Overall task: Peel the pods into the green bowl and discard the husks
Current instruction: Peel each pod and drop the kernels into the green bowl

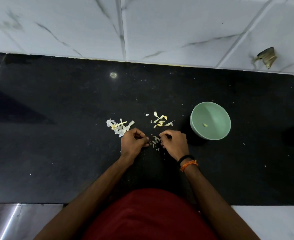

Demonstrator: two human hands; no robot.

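Observation:
The green bowl [217,134] stands on the black counter at the right with one peeled clove [205,125] inside. My left hand [133,142] and my right hand [174,143] rest close together on the counter just left of the bowl. Their fingers are curled inward and the fingertips almost meet. Small husk scraps [154,141] lie between the fingertips. Whether either hand holds a pod is hidden by the curled fingers. A pile of white husks [119,127] lies just beyond my left hand. Loose pods and husk pieces [161,120] lie beyond my right hand.
The black counter [65,135] runs from a white marble-tiled wall [142,28] at the back to its front edge near my body. A chipped hole [266,57] marks the wall at the right. Crumbs speckle the counter.

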